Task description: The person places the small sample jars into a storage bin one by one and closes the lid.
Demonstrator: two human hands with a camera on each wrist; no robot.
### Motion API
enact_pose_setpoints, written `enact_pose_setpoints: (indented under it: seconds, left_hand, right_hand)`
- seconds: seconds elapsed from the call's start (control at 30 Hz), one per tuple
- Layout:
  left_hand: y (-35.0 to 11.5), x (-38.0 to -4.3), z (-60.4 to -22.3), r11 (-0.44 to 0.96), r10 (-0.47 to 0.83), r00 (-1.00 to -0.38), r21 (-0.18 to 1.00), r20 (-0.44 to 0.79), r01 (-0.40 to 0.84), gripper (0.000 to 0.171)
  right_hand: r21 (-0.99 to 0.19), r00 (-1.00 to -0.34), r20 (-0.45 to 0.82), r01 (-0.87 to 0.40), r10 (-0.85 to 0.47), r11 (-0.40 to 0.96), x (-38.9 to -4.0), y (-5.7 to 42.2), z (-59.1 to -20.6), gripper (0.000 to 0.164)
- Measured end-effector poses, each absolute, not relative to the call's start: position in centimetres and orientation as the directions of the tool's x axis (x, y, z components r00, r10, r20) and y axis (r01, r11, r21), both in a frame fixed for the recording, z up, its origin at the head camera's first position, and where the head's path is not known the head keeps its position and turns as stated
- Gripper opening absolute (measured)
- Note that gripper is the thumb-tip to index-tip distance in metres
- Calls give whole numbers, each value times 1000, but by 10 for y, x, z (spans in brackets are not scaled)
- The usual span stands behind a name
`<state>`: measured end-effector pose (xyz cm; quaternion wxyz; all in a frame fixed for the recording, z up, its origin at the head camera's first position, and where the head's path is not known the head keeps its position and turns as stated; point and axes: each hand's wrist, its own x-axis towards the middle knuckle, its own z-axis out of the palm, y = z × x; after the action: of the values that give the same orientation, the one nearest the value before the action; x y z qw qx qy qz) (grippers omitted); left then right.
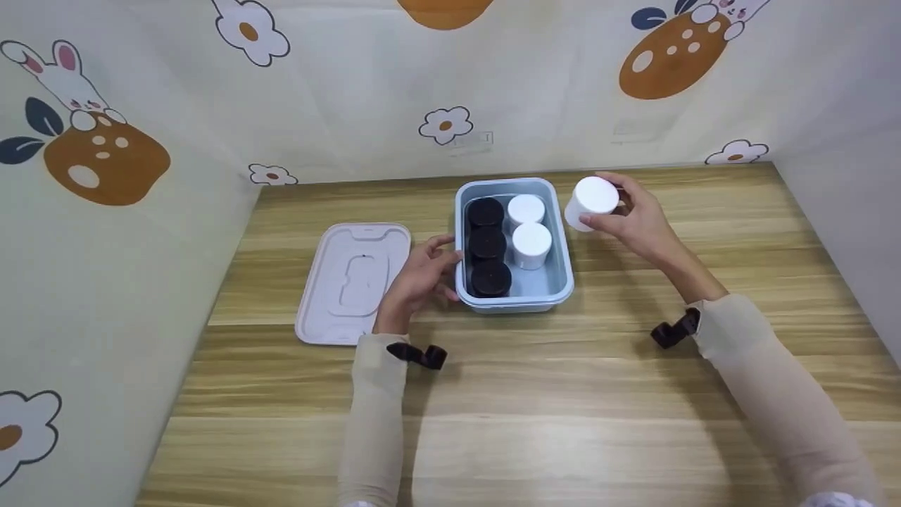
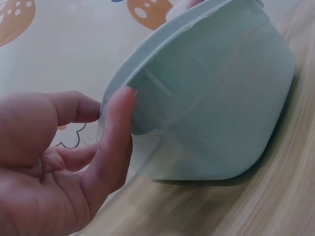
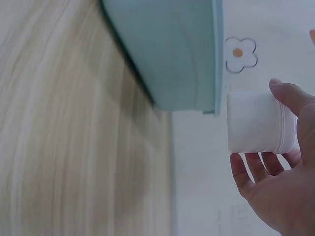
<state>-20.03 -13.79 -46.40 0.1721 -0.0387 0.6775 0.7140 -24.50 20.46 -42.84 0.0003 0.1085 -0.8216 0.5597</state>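
Observation:
A light blue plastic box [image 1: 517,305] holds several jars: a column of black round jars [image 1: 490,279] on the left and two white jars [image 1: 531,245] on the right. My left hand [image 1: 420,273] touches the box's left rim and side with loosely bent fingers [image 2: 118,113]. Just right of the box, my right hand [image 1: 642,224] holds another white jar [image 1: 593,197] between thumb and fingers. In the right wrist view, this lidded jar [image 3: 253,123] is apart from the box wall [image 3: 167,54].
Left of the box, a pale rectangular lid [image 1: 317,310] lies flat on the wooden table [image 1: 521,422], partly under the left forearm. A printed cloth [image 1: 352,105] hangs behind the table's far edge. Dark wrist cameras [image 1: 429,357] sit on both sleeves.

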Motion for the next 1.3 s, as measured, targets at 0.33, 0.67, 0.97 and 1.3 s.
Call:
enact_pose_setpoints:
  seconds: [0.33,0.67,0.97,1.3]
  left_hand:
    - [-138,-201,-465,-28,188,-937,953,-293,-303,52]
    - [-138,-202,-467,-21,194,-937,953,-292,-301,50]
    - [-138,-201,-467,-10,192,-936,953,-296,-303,51]
    - [-138,-201,-466,-18,198,-933,951,-300,-309,50]
  right_hand:
    - [-916,-927,179,-279,-330,288,-220,181,-408,71]
    - [-869,-857,154,-354,-491,346,-205,162,-412,70]
    - [-755,-802,171,-480,-572,447,-198,152,-420,71]
    - [-627,-711,178,-615,-681,478,-199,145,-423,63]
